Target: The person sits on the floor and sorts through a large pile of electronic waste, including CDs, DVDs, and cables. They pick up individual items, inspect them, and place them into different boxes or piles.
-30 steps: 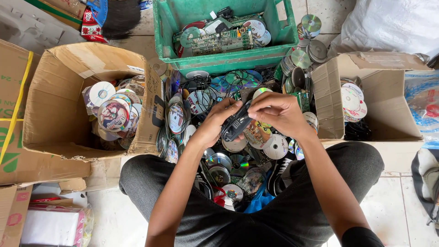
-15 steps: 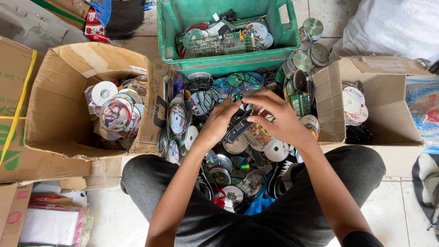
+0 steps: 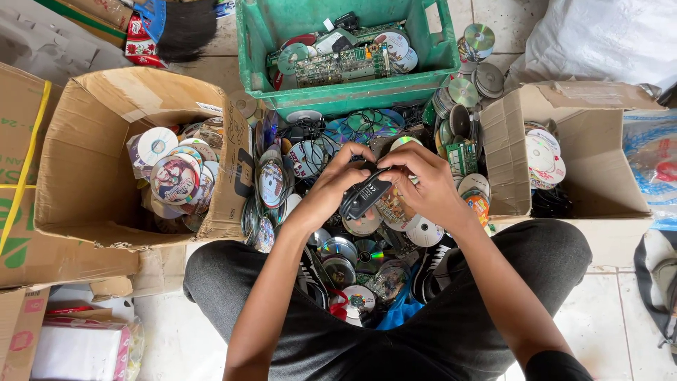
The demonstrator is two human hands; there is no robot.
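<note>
My left hand (image 3: 331, 189) and my right hand (image 3: 421, 183) both grip a small black power adapter (image 3: 364, 197) with a cable, held above a heap of loose discs (image 3: 356, 250) on the floor between my knees. The fingers of both hands curl around the adapter's ends. A thin black cord runs from it under my fingers. Discs, wires and a small green circuit board (image 3: 462, 156) lie just beyond my hands.
A cardboard box (image 3: 92, 169) of printed discs stands at the left. A green plastic crate (image 3: 345, 92) with circuit boards and discs sits ahead. Another cardboard box (image 3: 585, 162) holding white discs is at the right. A white sack (image 3: 606, 42) lies at the far right.
Both hands have stayed together over the disc heap, turning the black adapter slightly. The view has shifted a little; nothing was let go.
</note>
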